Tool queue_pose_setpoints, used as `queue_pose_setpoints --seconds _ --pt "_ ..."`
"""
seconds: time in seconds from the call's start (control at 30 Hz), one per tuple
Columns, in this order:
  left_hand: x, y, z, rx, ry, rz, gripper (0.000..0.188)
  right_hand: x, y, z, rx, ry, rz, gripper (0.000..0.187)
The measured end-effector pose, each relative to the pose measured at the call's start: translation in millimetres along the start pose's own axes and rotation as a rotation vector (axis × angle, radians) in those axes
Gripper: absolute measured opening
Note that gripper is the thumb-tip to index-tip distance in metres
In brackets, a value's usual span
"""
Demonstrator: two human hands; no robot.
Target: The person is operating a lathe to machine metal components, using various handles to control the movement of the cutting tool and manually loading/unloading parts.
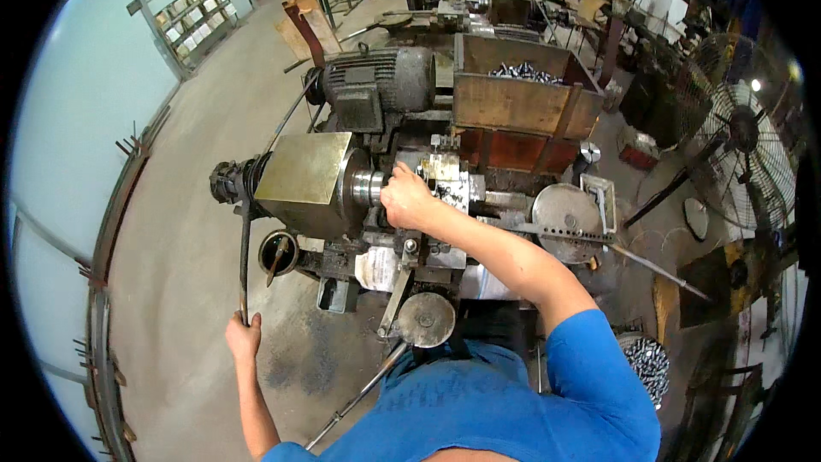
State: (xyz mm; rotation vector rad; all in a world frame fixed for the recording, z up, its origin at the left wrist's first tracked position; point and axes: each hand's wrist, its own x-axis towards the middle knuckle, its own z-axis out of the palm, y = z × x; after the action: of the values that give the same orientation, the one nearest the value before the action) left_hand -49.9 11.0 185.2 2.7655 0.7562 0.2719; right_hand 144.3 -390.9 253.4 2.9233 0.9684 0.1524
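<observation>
My left hand (244, 335) is closed round the lower end of a long dark lever (245, 265), which runs up to the left end of a small lathe's box-shaped headstock (306, 169). My right hand (407, 197) is at the shiny spindle nose (369, 186) on the headstock's right side. Its fingers are curled together, and whatever is between them is hidden. Just right of this hand lies the oily tool slide (446, 173). Below it, nearer my body, a round metal disc (426, 320) sits beside a flat steel arm (395, 301).
A dark motor (376, 81) stands behind the headstock. Beyond the slide is a metal bin (526, 107) with small shiny parts. A pot (279, 253) with a brush is at the left, a floor fan (742, 128) at the right. A long rod (658, 269) juts out rightward.
</observation>
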Motion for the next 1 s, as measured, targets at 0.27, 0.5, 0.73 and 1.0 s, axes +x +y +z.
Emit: queue_pose_setpoints --seconds 0.27,0.5,0.73,1.0 --pt "-18 152 -71 -0.640 -0.202 0.488 0.031 -70 111 -93 0.210 0.525 0.173 0.026" --pt "-93 326 -157 -1.138 -0.948 1.251 0.038 -120 124 -110 0.075 0.738 0.294 0.053" --pt "-172 381 -202 -1.374 -0.873 1.764 0.030 -213 115 -58 0.287 0.554 0.481 0.046" --pt "-181 362 -166 -1.816 -1.180 1.379 0.035 -292 108 -44 0.318 0.488 0.805 0.043"
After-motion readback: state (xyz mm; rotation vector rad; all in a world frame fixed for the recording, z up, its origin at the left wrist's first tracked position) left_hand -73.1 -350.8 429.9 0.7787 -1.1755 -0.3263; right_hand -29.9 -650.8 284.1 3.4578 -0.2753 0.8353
